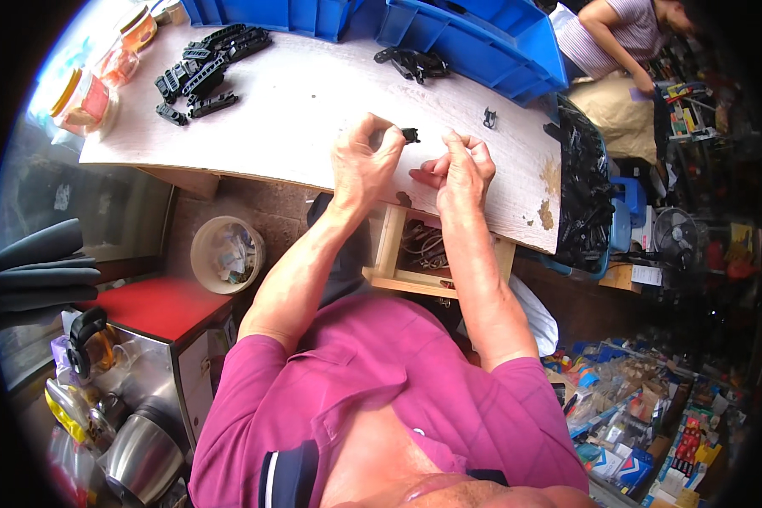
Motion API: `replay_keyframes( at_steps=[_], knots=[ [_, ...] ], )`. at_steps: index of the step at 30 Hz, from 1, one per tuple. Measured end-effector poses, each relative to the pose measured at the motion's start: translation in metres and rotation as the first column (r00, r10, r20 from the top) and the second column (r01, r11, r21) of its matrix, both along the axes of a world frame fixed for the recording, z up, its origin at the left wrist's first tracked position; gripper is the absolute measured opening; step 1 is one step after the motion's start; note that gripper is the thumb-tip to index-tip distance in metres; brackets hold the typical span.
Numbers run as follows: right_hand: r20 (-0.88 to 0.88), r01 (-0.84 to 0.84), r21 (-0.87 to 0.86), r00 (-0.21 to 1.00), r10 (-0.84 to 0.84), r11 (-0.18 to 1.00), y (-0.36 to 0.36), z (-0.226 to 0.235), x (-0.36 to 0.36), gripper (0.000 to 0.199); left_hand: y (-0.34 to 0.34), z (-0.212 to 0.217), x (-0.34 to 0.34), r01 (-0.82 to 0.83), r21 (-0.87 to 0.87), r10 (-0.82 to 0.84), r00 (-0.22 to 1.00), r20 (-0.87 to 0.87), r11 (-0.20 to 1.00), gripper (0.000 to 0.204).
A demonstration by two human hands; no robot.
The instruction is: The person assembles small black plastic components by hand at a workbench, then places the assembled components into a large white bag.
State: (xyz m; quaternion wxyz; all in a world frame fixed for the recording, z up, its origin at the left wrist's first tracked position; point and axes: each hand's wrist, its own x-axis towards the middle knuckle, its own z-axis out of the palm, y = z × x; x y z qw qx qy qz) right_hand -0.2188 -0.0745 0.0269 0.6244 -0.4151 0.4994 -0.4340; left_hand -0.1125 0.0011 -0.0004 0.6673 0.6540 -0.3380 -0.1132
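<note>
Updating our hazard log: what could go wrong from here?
1. The left hand has the small black part only at its fingertips; it could slip.
2. The drawer is open near the table edge, so a dropped part might land inside.
3. A loose piece lies near the right hand and could get knocked.

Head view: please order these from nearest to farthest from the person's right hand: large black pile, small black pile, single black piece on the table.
1. Single black piece: on the table, beyond the right hand.
2. Small black pile: farther back, near the blue bin.
3. Large black pile: toward the table's left end.
</note>
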Motion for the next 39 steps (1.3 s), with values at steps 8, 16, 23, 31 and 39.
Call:
replay_keyframes(
  at_steps=[8, 16, 23, 31, 39],
  knots=[
    [-0.152, -0.095, -0.023, 0.984, 0.091, 0.995, -0.067, 0.009, 0.023, 0.031, 0.006, 0.012, 0.012, 0.208, -0.074, -0.216, 0.827, -0.520, 0.975, 0.021],
    [-0.392, -0.138, -0.061, 0.914, 0.103, 0.989, -0.116, 0.011, 0.068, 0.034, 0.003, -0.006, 0.014, 0.237, -0.070, -0.247, 0.942, -0.227, 0.969, 0.029],
    [-0.218, -0.092, -0.055, 0.973, 0.078, 0.994, -0.124, 0.001, 0.054, 0.026, 0.002, -0.004, 0.014, 0.212, -0.097, -0.227, 0.958, -0.175, 0.972, 0.026],
    [0.131, -0.272, 0.042, 0.955, 0.265, 0.961, -0.081, 0.018, 0.014, 0.028, 0.002, -0.007, 0.015, 0.210, -0.101, -0.226, 0.957, -0.185, 0.973, 0.025],
    [0.218, -0.458, 0.040, 0.871, 0.439, 0.888, -0.028, 0.027, -0.007, 0.025, -0.001, -0.010, 0.015, 0.158, -0.042, -0.160, 0.986, -0.045, 0.987, 0.021]
  ],
)
